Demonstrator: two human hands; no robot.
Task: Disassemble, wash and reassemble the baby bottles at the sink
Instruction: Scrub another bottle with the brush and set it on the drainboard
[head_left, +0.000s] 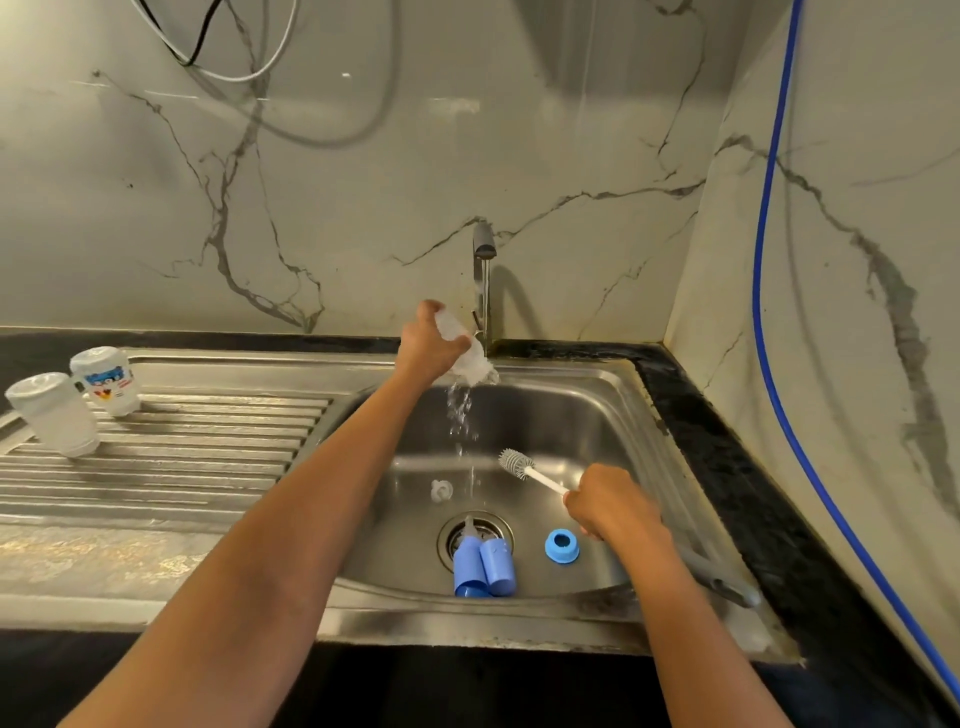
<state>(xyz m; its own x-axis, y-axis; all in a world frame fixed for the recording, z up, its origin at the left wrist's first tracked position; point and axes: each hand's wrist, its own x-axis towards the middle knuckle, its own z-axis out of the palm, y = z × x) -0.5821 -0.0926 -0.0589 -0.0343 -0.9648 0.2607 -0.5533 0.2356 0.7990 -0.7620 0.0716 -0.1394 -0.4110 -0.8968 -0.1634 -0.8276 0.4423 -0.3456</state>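
My left hand (428, 343) grips a clear baby bottle (470, 358), tilted mouth-down under the running tap (484, 270); water pours out of it into the steel sink (582, 415). Over the right of the basin, my right hand (610, 501) holds a white-handled bottle brush (524, 467) with its grey bristle head pointing up-left. On the sink floor lie two blue caps (483, 566) by the drain, a blue screw ring (562, 545) and a clear teat (441, 490). Two clear bottles (78, 397) stand upside down on the ribbed drainboard at left.
A grey tool handle (719, 577) lies across the sink's right rim. Black countertop (727, 441) borders the sink at right and back. A blue hose (779, 338) hangs down the right marble wall, and cables loop above on the back wall.
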